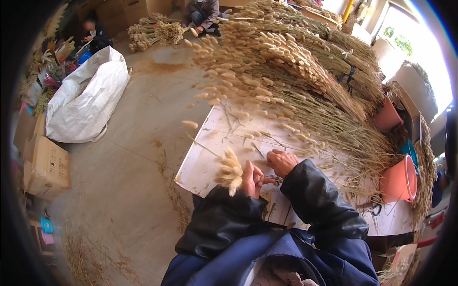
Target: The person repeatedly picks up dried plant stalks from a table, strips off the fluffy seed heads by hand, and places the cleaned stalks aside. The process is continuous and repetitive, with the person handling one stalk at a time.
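Observation:
A small bunch of dried bunny-tail grass heads lies in my left hand, fluffy ends pointing left. Its stems run rightward under my wrists and are mostly hidden. My right hand is just above and right of the left one, fingers curled down near the white board of the work table. Whether those fingers pinch a stem cannot be made out. Beyond both hands spreads a large heap of bunny-tail grass, its stems running to the right.
A coral bucket stands on the table's right side, with dark-handled scissors near it. On the floor to the left are a white woven sack and a cardboard box. Two people sit at the far side beside tied bundles.

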{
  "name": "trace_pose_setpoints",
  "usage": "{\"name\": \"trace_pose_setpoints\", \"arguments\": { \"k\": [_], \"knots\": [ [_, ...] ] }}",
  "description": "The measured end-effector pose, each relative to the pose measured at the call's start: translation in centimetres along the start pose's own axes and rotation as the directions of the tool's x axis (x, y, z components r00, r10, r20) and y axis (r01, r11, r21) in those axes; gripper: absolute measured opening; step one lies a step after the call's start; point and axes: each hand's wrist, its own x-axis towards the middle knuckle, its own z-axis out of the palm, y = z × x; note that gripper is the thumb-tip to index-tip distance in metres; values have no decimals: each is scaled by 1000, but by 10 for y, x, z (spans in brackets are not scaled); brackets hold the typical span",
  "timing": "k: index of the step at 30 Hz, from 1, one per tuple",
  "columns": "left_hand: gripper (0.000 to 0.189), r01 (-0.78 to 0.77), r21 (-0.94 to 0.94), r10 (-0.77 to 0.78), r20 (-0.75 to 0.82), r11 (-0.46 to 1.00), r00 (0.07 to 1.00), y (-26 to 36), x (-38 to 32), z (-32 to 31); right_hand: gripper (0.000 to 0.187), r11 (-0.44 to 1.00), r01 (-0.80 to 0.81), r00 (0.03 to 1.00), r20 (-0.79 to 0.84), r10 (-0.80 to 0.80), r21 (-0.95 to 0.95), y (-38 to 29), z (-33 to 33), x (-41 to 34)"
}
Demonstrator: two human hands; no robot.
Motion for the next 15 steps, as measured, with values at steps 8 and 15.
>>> {"name": "trace_pose_setpoints", "arguments": {
  "k": [8, 15],
  "knots": [
    [32, -63, -41, 61, -34, 997, 998, -3, 2, -2, 5, 974, 120, 961, -269, -65, 192, 0, -17, -31],
    [37, -71, -64, 70, -16, 995, 997, -7, 5, -10, 1, 996, 94, 979, -183, -93, -5, -8, -12, -40]
  ]
}}
